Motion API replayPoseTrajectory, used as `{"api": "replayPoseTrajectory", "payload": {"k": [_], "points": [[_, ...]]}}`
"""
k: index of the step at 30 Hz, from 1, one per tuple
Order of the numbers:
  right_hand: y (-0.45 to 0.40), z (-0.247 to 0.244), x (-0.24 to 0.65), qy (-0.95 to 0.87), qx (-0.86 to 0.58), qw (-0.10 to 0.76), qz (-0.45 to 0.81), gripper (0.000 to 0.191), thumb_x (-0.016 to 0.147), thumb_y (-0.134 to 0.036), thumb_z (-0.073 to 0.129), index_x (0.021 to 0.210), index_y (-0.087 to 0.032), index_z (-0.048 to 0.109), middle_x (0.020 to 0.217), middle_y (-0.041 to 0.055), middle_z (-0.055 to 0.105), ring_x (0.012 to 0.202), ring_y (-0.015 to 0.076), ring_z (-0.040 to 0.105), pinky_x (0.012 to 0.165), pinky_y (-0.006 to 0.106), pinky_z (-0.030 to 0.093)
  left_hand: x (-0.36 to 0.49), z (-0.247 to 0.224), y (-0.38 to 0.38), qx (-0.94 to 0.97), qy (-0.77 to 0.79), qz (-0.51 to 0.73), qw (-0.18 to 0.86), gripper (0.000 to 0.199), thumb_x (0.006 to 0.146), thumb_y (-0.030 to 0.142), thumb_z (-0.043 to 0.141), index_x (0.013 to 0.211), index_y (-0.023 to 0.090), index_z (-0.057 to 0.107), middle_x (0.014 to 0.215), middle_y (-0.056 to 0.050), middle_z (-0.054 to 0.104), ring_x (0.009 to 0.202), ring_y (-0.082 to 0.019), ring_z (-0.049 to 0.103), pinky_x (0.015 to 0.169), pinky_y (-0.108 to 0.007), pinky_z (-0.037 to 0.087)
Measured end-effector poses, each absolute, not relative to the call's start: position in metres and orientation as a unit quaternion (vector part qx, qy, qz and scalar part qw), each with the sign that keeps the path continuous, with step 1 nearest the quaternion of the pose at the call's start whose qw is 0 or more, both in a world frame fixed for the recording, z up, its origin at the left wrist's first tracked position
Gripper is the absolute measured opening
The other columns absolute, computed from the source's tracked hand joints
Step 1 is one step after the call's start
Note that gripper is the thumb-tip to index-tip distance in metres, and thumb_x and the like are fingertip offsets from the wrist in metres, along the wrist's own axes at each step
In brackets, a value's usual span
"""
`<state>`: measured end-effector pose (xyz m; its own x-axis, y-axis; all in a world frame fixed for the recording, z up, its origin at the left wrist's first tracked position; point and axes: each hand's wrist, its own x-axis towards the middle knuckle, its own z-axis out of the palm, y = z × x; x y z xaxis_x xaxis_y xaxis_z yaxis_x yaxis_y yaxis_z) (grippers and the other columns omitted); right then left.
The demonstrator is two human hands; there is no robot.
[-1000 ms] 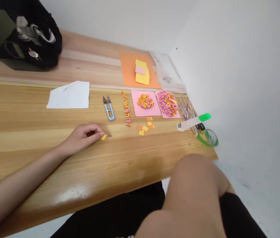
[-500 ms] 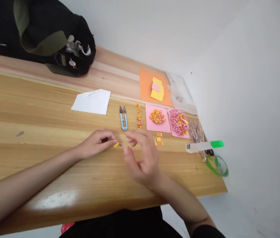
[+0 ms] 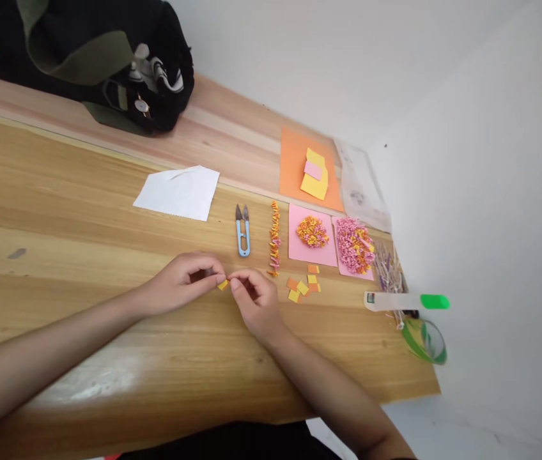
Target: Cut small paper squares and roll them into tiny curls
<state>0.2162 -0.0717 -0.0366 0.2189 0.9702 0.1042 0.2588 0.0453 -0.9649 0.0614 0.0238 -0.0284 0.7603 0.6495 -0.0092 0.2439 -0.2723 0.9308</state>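
Between thumb and fingers, my left hand (image 3: 188, 281) pinches a small yellow-and-orange paper piece (image 3: 223, 285). The fingertips of my right hand (image 3: 257, 300) are closed in a pinch right beside it; whatever lies between them is too small to make out. Blue thread snips (image 3: 243, 233) lie just beyond my hands, blades pointing away. To their right runs a row of tiny rolled paper pieces (image 3: 275, 239), orange and pink. Several small yellow and orange paper rectangles (image 3: 302, 288) are scattered to the right of my right hand.
Heaps of rolled pieces sit on two pink sheets (image 3: 294, 251). Behind them are an orange sheet (image 3: 293, 169) and a plastic bag (image 3: 364, 182). A white paper (image 3: 178, 193) lies left, below a black bag (image 3: 156, 57). A green-tipped clear tube (image 3: 402, 301) and green tape (image 3: 424, 342) are at right.
My right hand, half open and raised before, has come left and down to meet my left fingertips in a pinch. The view has shifted slightly. My left hand keeps its paper piece.
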Motion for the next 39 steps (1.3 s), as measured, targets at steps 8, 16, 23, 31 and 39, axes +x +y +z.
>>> {"api": "replayPoseTrajectory", "payload": {"k": [8,16,23,31,39], "points": [[-0.0719,-0.0340,0.2163,-0.513,-0.587,0.506,0.370,0.009,0.079,-0.028,0.059,0.075,-0.021,0.062,0.064,0.0000,0.060,0.055,0.0118,0.050,0.051,0.025,0.042,0.0609,-0.0280,0.0230,0.779,0.294,0.185,0.523,0.031,0.084,0.042,0.052,0.070,0.018,0.065,0.067,-0.002,0.064,0.063,-0.014,0.057,0.057,-0.023,0.041],[-0.0717,-0.0326,0.2165,-0.518,-0.585,0.504,0.368,0.008,0.079,-0.027,0.059,0.075,-0.020,0.061,0.063,-0.0006,0.059,0.053,0.0106,0.048,0.049,0.024,0.040,0.0618,-0.0267,0.0231,0.794,0.283,0.188,0.503,0.032,0.085,0.042,0.051,0.070,0.018,0.065,0.067,-0.002,0.065,0.062,-0.014,0.056,0.057,-0.023,0.041],[-0.0711,-0.0320,0.2171,-0.520,-0.594,0.494,0.364,0.010,0.078,-0.029,0.059,0.073,-0.021,0.061,0.064,0.0000,0.060,0.054,0.0112,0.049,0.050,0.024,0.041,0.0617,-0.0269,0.0238,0.798,0.282,0.181,0.501,0.031,0.085,0.042,0.051,0.070,0.018,0.065,0.067,-0.002,0.064,0.063,-0.014,0.056,0.058,-0.023,0.042],[-0.0705,-0.0312,0.2159,-0.512,-0.601,0.492,0.366,0.011,0.078,-0.029,0.058,0.071,-0.021,0.059,0.063,-0.0008,0.060,0.052,0.0099,0.048,0.047,0.022,0.040,0.0625,-0.0294,0.0241,0.804,0.268,0.198,0.493,0.030,0.085,0.041,0.053,0.070,0.018,0.065,0.066,-0.001,0.064,0.061,-0.014,0.056,0.058,-0.024,0.040],[-0.0704,-0.0331,0.2150,-0.501,-0.604,0.498,0.368,0.010,0.078,-0.028,0.058,0.071,-0.020,0.059,0.063,-0.0009,0.060,0.052,0.0100,0.048,0.048,0.023,0.039,0.0625,-0.0283,0.0235,0.801,0.266,0.199,0.498,0.028,0.084,0.040,0.054,0.070,0.018,0.064,0.066,-0.001,0.063,0.061,-0.013,0.055,0.058,-0.023,0.041]]}}
